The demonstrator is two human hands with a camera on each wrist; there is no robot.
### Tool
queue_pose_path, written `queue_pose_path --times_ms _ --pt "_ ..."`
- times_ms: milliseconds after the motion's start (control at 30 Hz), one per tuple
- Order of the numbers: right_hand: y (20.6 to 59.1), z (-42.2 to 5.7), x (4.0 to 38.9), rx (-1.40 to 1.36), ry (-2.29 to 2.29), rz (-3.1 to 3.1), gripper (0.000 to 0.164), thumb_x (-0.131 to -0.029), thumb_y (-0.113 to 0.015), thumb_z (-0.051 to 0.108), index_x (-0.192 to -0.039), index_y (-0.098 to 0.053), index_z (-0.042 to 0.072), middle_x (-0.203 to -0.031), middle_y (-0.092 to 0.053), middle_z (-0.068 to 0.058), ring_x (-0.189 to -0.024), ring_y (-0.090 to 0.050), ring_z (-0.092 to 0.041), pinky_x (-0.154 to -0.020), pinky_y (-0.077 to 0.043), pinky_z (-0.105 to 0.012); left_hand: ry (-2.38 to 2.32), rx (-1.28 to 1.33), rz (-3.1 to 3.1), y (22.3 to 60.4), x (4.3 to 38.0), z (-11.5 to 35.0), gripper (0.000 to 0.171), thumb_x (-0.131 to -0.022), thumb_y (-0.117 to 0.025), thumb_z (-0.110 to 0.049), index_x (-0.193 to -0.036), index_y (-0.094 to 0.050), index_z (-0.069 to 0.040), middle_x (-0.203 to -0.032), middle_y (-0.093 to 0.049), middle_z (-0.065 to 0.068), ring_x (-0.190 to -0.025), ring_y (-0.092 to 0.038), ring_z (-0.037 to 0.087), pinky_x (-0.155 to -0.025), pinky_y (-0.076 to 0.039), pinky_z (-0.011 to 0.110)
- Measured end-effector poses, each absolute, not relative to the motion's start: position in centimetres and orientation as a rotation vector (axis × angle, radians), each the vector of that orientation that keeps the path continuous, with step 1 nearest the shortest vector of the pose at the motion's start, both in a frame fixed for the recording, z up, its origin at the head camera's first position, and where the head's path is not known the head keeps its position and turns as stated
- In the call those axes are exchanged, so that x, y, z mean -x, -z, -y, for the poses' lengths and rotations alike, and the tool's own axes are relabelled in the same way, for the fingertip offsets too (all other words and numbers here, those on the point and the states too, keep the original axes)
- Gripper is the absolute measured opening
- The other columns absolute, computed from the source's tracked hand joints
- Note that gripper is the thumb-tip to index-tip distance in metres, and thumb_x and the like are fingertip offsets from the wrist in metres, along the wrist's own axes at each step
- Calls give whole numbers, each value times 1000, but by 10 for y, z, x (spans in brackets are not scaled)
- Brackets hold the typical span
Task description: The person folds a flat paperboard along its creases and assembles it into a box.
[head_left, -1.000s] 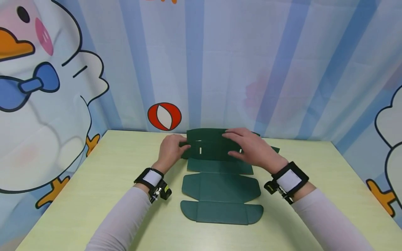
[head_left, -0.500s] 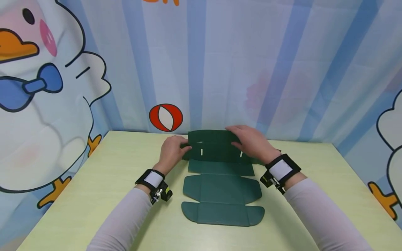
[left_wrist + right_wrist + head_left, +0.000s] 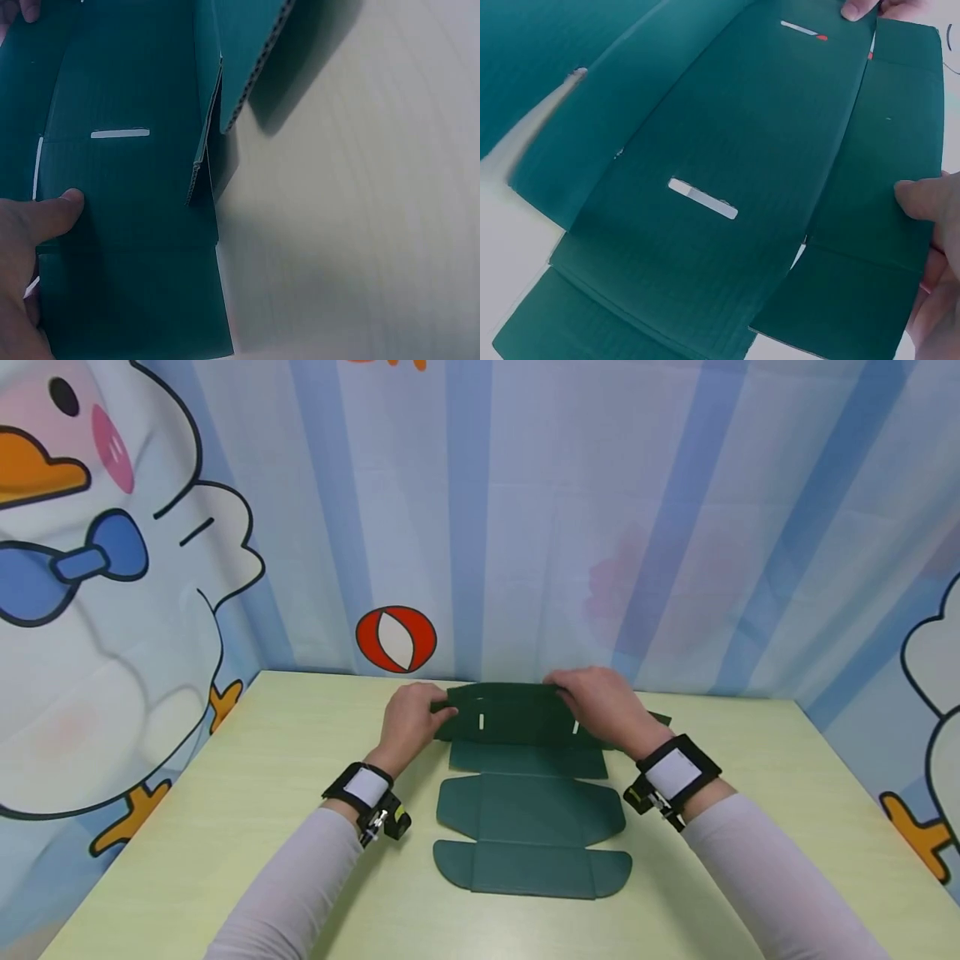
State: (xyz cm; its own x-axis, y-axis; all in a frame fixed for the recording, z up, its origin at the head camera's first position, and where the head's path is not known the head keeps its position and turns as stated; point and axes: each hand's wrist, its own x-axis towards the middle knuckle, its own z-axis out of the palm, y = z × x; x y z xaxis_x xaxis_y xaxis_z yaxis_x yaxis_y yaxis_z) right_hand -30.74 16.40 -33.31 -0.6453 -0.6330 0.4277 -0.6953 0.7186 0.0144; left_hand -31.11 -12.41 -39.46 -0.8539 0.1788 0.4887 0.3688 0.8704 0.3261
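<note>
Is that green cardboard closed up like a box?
No, the green cardboard is open, with its near panels spread out on the table.

Arms (image 3: 288, 881) forward, fingers (image 3: 922, 199) in pinch

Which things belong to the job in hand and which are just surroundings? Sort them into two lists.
Job in hand:
- green cardboard sheet, creased and slotted
- left hand, pinching its edge
- right hand, gripping its far panel

Just surroundings:
- pale table beneath
- striped cartoon curtain behind
</note>
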Motion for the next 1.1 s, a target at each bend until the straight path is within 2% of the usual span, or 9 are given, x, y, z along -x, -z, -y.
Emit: queue_pose_path --times_ms 67,100,167,200,367,533,1100 --pt "335 -165 304 -1048 -212 2490 23 -94 -64 5 -114 -73 10 -102 -77 -8 -83 -72 -24 -73 -59 -41 586 394 2590 395 311 125 13 -83 -80 -22 -79 -77 -11 -76 -73 3 -79 -69 20 -71 -55 31" --pt "336 -165 303 -1059 -212 2478 23 -93 -65 6 -114 -73 11 -100 -77 -7 -81 -72 -23 -71 -59 -40 594 391 2591 395 311 125 10 -84 -80 -22 -87 -80 -12 -85 -76 4 -84 -71 21 -75 -58 34" --pt "339 -166 299 -1086 -197 2458 23 -92 -66 5 -113 -74 12 -98 -77 -6 -79 -72 -22 -69 -59 -37 607 386 2593 395 311 126 18 -84 -79 -19 -102 -80 -15 -98 -78 4 -93 -72 22 -82 -59 38" --pt "341 -167 297 -1101 -188 2451 24 -92 -66 5 -114 -74 13 -99 -77 -6 -79 -72 -21 -69 -59 -36 616 381 2600 395 310 126 20 -85 -78 -17 -105 -80 -16 -99 -78 4 -94 -72 22 -83 -59 38" --pt "351 -169 289 -1134 -169 2448 31 -91 -67 2 -119 -73 14 -109 -77 -5 -93 -73 -21 -78 -61 -37 607 371 2614 394 310 127 21 -87 -75 -10 -107 -79 -16 -102 -78 5 -96 -71 23 -84 -59 39" --pt "358 -170 284 -1123 -181 2436 36 -87 -71 0 -121 -72 11 -115 -75 -7 -102 -72 -23 -84 -60 -41 593 393 2603 395 308 127 23 -86 -75 -11 -108 -79 -16 -103 -77 5 -97 -71 24 -86 -59 40" --pt "379 -174 281 -1059 -94 2317 36 -84 -77 8 -120 -73 11 -116 -74 -8 -104 -73 -22 -81 -61 -39 598 407 2591 394 308 120 23 -87 -75 -11 -109 -78 -14 -106 -77 5 -101 -70 24 -90 -58 41"
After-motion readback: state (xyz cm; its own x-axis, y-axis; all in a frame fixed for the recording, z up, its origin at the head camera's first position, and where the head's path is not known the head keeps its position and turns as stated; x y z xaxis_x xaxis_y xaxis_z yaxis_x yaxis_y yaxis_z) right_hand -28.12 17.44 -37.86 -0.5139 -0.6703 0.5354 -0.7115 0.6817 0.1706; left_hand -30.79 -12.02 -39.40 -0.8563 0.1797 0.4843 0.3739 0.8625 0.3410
